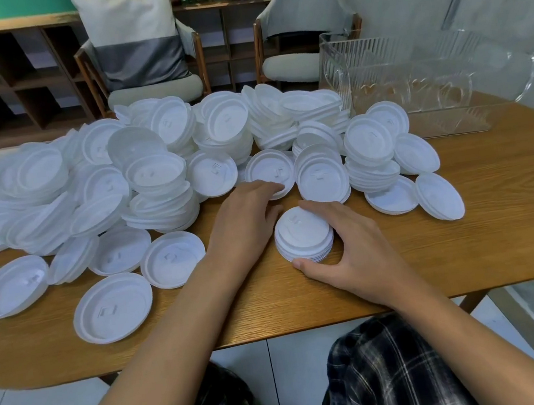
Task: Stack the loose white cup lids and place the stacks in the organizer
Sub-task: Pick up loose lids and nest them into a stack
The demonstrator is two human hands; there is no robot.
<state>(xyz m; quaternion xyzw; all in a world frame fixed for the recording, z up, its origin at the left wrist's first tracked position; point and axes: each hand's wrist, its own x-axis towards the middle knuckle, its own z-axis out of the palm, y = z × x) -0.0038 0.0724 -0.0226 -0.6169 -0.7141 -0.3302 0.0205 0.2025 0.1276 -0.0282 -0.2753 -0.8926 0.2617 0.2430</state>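
- Small stack of lids [304, 235] sits dome-up on the wooden table [468, 243], near the front edge and just clear of the big pile.
- Right hand [349, 245] cups it: thumb against the near rim, fingers curved round the far side, steadying it.
- Left hand [246, 211] reaches forward, fingers fairly straight, tips resting on the near rim of a single loose lid [270, 176] just beyond the stack.
- That lid lies flat, up and slightly left of the stack, so I'd say a short drag back brings it on top.
- Behind spreads the heap of white lids [119, 174], some nested, many tipped or upside down.
- Clear ribbed organizer [412, 81] stands at the far right, on the right hand's side; no stack shows through its walls.
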